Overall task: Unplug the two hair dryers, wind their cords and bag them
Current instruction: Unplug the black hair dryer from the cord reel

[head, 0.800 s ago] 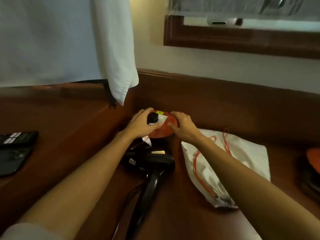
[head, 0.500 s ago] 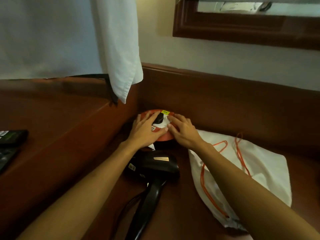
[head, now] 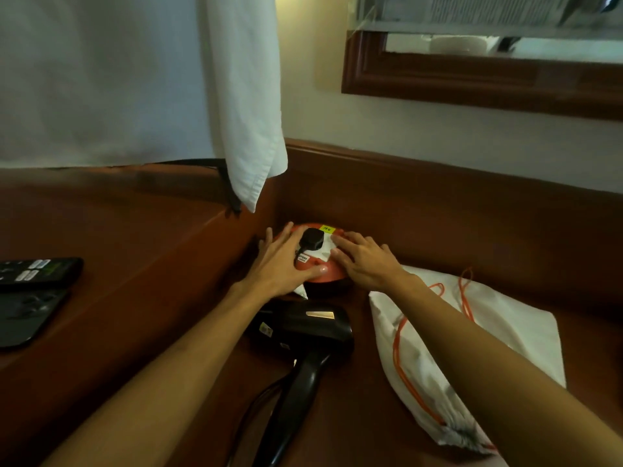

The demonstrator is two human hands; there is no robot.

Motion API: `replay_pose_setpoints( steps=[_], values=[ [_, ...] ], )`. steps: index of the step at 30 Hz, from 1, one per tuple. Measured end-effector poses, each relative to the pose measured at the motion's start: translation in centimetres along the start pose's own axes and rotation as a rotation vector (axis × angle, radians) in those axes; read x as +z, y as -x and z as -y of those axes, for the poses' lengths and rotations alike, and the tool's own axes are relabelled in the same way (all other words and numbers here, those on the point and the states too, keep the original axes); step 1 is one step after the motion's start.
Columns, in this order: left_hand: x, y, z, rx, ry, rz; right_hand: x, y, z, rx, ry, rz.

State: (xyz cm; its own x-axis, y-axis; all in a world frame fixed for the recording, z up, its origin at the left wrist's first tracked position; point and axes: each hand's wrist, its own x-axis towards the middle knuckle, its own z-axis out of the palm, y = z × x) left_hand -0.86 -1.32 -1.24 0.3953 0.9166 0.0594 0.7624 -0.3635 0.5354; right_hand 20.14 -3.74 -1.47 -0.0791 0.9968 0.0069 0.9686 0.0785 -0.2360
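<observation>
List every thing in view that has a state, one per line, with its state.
Plug: still seated in the orange reel.
Reel: flat on the desk, both hands on it.
Left hand: fingers straight, resting on the reel beside the plug.
Right hand: fingers spread, pressing the reel.
Hair dryer: lying on its side, cord unwound.
Bag: lying flat, drawstring loose.

**Colours you can see**

You have a black hair dryer (head: 303, 326) with a shiny gold strip on it. The round socket box (head: 323, 276) is orange-red with a white middle and a small yellow sticker. The plug (head: 312, 244) in it is black. Your bag (head: 472, 348) is white with an orange string (head: 404, 358). The desk (head: 151, 251) is dark red-brown wood. The hanging cloth (head: 249, 112) is white.
</observation>
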Motion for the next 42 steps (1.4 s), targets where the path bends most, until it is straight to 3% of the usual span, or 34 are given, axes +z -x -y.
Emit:
replay_pose_setpoints(
  steps=[5, 8, 20, 25, 31, 34, 37, 42],
  values=[
    [0.9, 0.2, 1.4, -0.043, 0.12, 0.033, -0.9, -1.8, 2.3, -0.014, -0.071, -0.134],
    [1.2, 0.0, 1.9, -0.031, 0.17, 0.014, -1.3, -3.2, 3.8, -0.03, -0.265, -0.059],
    [1.3, -0.1, 2.3, -0.028, 0.168, 0.002, -1.9, -4.7, 4.6, -0.07, -0.1, 0.005],
    [0.7, 0.5, 2.0, -0.062, 0.236, 0.038, -4.1, -4.3, 4.3, -0.059, -0.342, 0.026],
    [-2.4, 3.1, 0.1, -0.062, 0.241, 0.139, -2.8, 0.9, 1.4, 0.077, -0.458, -0.114],
    [-3.3, 7.1, -1.7, -0.016, 0.171, 0.081, -1.6, 4.7, 0.6, 0.213, -0.468, -0.188],
    [-2.2, 12.5, -3.8, 0.016, 0.193, -0.052, 0.3, 7.0, 0.9, 0.342, -0.454, -0.105],
    [2.3, 20.8, -5.5, -0.077, 0.219, -0.153, 1.1, 8.8, 2.4, 0.41, -0.381, -0.052]
  ],
)
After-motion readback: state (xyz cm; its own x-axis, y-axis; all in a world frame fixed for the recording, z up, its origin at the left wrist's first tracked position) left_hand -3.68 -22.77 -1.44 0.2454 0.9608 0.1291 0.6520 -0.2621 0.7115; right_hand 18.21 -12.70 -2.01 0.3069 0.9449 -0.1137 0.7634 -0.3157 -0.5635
